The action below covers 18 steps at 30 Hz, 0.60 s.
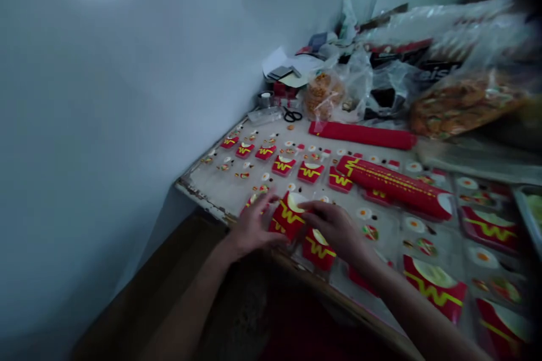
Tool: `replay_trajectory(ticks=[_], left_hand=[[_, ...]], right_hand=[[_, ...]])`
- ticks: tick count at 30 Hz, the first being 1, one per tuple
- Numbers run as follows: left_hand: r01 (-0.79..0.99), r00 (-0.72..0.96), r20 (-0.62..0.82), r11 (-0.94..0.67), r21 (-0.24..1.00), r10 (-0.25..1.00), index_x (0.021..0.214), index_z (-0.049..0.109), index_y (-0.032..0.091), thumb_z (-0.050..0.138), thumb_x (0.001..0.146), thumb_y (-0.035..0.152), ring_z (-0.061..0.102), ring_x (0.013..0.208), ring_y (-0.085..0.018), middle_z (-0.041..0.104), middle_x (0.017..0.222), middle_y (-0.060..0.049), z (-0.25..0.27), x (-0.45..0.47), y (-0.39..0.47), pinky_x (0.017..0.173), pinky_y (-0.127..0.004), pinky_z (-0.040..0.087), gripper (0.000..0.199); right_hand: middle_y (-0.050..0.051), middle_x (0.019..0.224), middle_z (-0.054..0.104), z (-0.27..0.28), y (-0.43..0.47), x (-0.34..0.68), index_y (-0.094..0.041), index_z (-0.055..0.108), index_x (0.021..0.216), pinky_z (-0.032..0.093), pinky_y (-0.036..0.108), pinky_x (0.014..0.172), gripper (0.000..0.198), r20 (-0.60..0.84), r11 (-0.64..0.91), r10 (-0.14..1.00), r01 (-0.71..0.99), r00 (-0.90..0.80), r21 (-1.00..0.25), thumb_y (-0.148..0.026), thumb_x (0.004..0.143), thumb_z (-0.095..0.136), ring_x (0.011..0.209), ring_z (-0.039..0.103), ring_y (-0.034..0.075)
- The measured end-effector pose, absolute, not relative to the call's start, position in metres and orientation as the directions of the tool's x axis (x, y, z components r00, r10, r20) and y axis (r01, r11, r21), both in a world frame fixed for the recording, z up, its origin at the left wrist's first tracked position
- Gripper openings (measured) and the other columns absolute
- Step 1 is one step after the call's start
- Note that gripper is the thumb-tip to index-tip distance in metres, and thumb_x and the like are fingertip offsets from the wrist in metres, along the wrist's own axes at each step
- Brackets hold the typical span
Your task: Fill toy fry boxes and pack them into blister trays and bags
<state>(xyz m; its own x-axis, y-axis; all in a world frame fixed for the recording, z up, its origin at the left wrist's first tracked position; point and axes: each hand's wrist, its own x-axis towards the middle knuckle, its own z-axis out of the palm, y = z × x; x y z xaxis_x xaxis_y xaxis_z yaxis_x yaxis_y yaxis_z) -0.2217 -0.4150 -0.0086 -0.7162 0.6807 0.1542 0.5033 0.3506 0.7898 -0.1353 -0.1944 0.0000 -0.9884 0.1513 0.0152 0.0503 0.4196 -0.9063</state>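
My left hand and my right hand rest at the near edge of a worn white table. Between them stands a small red fry-box shape with a yellow W; fingers of both hands touch it. A second red box lies just below my right hand. Rows of the same small red boxes and tiny food-shaped pieces cover the table. Motion blur hides how firmly either hand grips.
A long stack of nested red boxes lies across the middle, and a red roll lies behind it. Scissors, plastic bags of orange pieces, papers and clutter fill the back. A white wall stands close on the left.
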Motion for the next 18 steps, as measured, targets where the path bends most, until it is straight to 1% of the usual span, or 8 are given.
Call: replay_trajectory(ticks=[3,5,7,9,11,13,16,18], left_hand=[[0.485,-0.861,0.245,0.578,0.656,0.445,0.148,0.042,0.024,0.085,0.069,0.047,0.046,0.14,-0.031,0.05,0.149,-0.015,-0.024,-0.275,-0.505,0.118,-0.051,0.034,0.093],[0.477,-0.877,0.263,0.668,0.571,0.401,0.15,0.039,0.022,0.084,0.068,0.049,0.042,0.144,-0.033,0.045,0.153,-0.017,-0.04,-0.306,-0.541,0.119,-0.053,0.032,0.097],[0.52,-0.853,0.26,0.683,0.513,0.453,0.153,0.035,0.023,0.084,0.068,0.049,0.04,0.145,-0.033,0.042,0.156,-0.018,-0.054,-0.328,-0.555,0.119,-0.054,0.033,0.101],[0.599,-0.797,0.268,0.647,0.473,0.541,0.153,0.036,0.024,0.083,0.07,0.047,0.038,0.146,-0.033,0.041,0.157,-0.017,-0.064,-0.343,-0.553,0.118,-0.054,0.035,0.098],[0.677,-0.727,0.276,0.591,0.438,0.629,0.15,0.042,0.023,0.079,0.075,0.046,0.035,0.148,-0.033,0.045,0.155,-0.017,-0.07,-0.351,-0.546,0.118,-0.055,0.035,0.087],[0.725,-0.672,0.264,0.543,0.423,0.692,0.146,0.048,0.023,0.072,0.082,0.047,0.035,0.148,-0.032,0.049,0.152,-0.016,-0.076,-0.355,-0.544,0.118,-0.056,0.035,0.072],[0.732,-0.654,0.25,0.514,0.448,0.714,0.143,0.053,0.027,0.064,0.088,0.048,0.041,0.144,-0.033,0.051,0.151,-0.012,-0.086,-0.355,-0.552,0.117,-0.058,0.035,0.059],[0.735,-0.646,0.271,0.487,0.471,0.714,0.141,0.054,0.038,0.066,0.085,0.047,0.046,0.14,-0.034,0.054,0.149,-0.002,-0.09,-0.357,-0.556,0.115,-0.061,0.038,0.057]], right_hand=[[0.004,0.086,0.076,0.003,-0.247,-0.217,-0.016,0.076,0.105,0.044,0.025,0.063,0.025,-0.008,0.585,0.047,0.034,-0.999,-0.811,-0.022,0.089,0.058,0.075,0.067,0.017],[0.006,0.097,0.077,0.001,-0.28,-0.262,-0.015,0.075,0.109,0.044,0.024,0.068,0.026,0.003,0.724,0.025,0.016,-1.0,-0.689,-0.018,0.091,0.056,0.084,0.068,0.017],[0.01,0.102,0.076,-0.006,-0.306,-0.293,-0.014,0.075,0.109,0.044,0.026,0.072,0.026,-0.004,0.8,0.005,0.007,-1.0,-0.6,-0.016,0.091,0.056,0.091,0.068,0.019],[0.012,0.099,0.076,-0.015,-0.323,-0.31,-0.014,0.076,0.105,0.045,0.027,0.073,0.024,-0.031,0.833,-0.032,-0.01,-0.999,-0.553,-0.016,0.09,0.057,0.092,0.068,0.021],[0.014,0.099,0.074,-0.023,-0.331,-0.315,-0.015,0.076,0.101,0.045,0.03,0.077,0.022,-0.05,0.861,-0.068,-0.033,-0.996,-0.508,-0.018,0.09,0.057,0.094,0.067,0.024],[0.016,0.109,0.07,-0.029,-0.334,-0.313,-0.016,0.077,0.099,0.046,0.034,0.084,0.021,-0.026,0.896,-0.111,-0.089,-0.993,-0.435,-0.02,0.091,0.057,0.106,0.062,0.028],[0.017,0.127,0.061,-0.032,-0.336,-0.306,-0.019,0.075,0.102,0.043,0.043,0.093,0.022,0.079,0.932,-0.262,-0.273,-0.962,-0.237,-0.023,0.093,0.056,0.12,0.051,0.033],[0.015,0.128,0.06,-0.029,-0.335,-0.302,-0.022,0.073,0.107,0.044,0.044,0.091,0.024,0.093,0.919,-0.355,-0.366,-0.93,-0.147,-0.025,0.095,0.053,0.116,0.051,0.031]])
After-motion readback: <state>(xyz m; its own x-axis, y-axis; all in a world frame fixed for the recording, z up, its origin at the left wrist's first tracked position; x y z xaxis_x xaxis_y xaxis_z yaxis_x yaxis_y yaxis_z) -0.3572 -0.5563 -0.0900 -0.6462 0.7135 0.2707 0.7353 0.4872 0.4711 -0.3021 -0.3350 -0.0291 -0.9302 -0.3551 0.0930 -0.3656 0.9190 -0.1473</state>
